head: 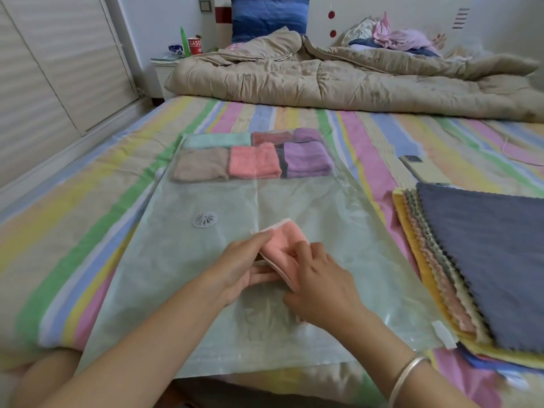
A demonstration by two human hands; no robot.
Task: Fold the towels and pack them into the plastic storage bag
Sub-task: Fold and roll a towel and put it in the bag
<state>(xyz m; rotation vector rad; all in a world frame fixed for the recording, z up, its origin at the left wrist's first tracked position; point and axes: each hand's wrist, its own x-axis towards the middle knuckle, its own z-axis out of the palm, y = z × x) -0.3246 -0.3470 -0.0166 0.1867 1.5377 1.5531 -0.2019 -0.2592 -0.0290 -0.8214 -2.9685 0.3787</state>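
A clear plastic storage bag (338,225) lies flat on the striped bed, with a round valve (205,219) on its top. Several folded towels sit inside at its far end, among them a beige one (200,164), a pink one (254,161) and a purple one (307,159). Above the bag's near half I hold a folded pink towel (284,242). My left hand (244,266) grips its left side with fingers under it. My right hand (321,281) pinches its right edge.
A stack of unfolded towels (485,260), grey-blue on top, lies to the right of the bag. A phone (424,170) rests beyond the stack. A rumpled beige quilt (338,81) fills the far part of the bed. A nightstand (167,66) with cans stands far left.
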